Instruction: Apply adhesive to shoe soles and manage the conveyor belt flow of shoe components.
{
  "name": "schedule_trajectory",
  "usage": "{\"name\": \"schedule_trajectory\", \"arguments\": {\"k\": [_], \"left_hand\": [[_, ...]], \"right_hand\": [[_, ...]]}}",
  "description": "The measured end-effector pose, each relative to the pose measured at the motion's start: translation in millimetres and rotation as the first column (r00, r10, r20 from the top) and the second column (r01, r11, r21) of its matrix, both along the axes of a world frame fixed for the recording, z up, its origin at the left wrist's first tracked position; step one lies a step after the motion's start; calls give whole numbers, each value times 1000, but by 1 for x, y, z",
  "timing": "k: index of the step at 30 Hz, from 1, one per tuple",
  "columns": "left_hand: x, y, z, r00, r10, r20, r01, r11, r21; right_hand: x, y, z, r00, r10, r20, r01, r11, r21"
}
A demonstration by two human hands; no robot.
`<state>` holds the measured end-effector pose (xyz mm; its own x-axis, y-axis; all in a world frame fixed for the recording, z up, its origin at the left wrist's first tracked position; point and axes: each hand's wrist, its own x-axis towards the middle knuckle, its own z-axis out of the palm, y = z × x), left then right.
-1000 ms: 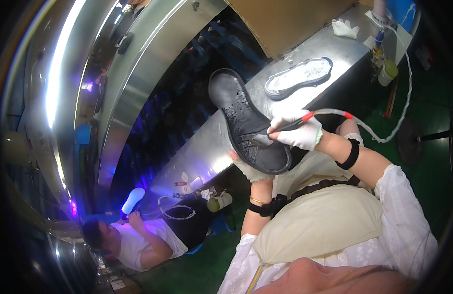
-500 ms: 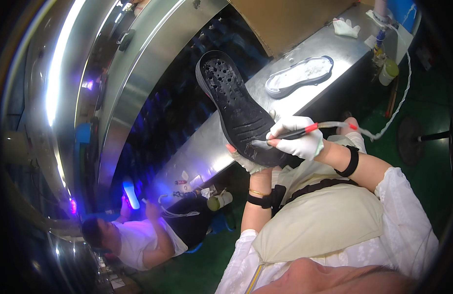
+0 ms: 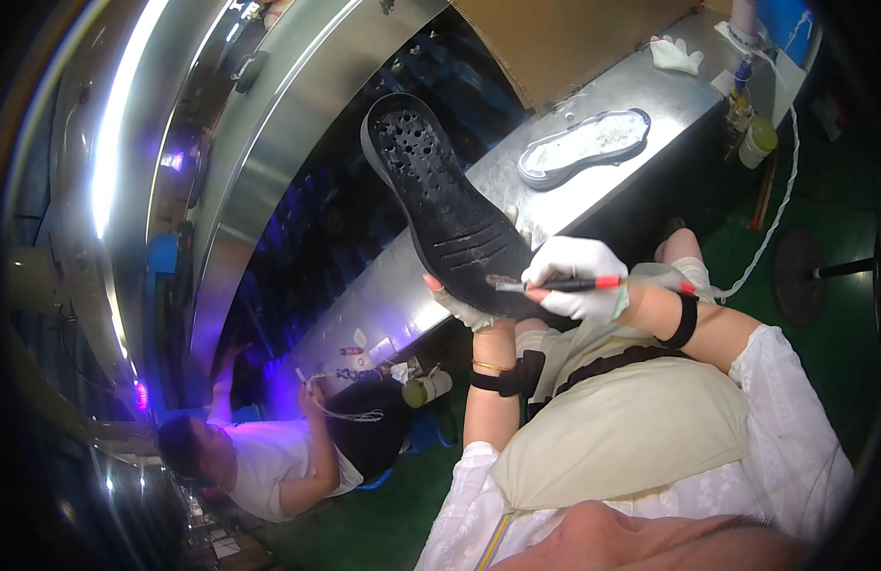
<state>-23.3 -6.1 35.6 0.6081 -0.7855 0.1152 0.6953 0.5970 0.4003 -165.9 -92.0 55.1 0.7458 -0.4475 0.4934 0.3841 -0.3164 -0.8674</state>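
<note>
Sole (image 3: 448,211) further L, back obsc.

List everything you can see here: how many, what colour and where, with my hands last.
Shoe sole: one, black, in the left hand
Brush: one, black handle with red bands, in the right hand
Second sole: one, grey and white, on the bench
Bench: one, silver, diagonally across the middle
Loose glove: one, white, bench's far right end
Board: one, brown, top, beyond the bench
Tube: one, white, right side
Containers: two, green and whitish, one upper right, one lower left of centre
Co-worker: one, white top, lower left
Wristbands: two, black, one per forearm
Left hand: one, white-gloved, under the shoe sole
Right hand: one, white-gloved, holding the brush
</note>
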Motion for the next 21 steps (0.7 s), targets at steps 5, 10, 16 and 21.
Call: {"name": "schedule_trajectory", "arguments": {"k": [5, 10, 16, 21], "left_hand": [[2, -2, 2, 983, -171, 68, 175, 983, -52], [-1, -3, 13, 988, 22, 151, -46, 986, 159], [8, 3, 9, 958, -241, 155, 228, 969, 99], [9, 5, 13, 967, -227, 117, 217, 972, 93]], "right_hand": [[2, 7, -13, 969, 234, -74, -189, 904, 383], [3, -5, -7, 965, 244, -96, -116, 724, 680], [-1, 7, -12, 940, 315, -131, -218, 850, 479], [0, -2, -16, 950, 307, 57, -249, 635, 731]]}}
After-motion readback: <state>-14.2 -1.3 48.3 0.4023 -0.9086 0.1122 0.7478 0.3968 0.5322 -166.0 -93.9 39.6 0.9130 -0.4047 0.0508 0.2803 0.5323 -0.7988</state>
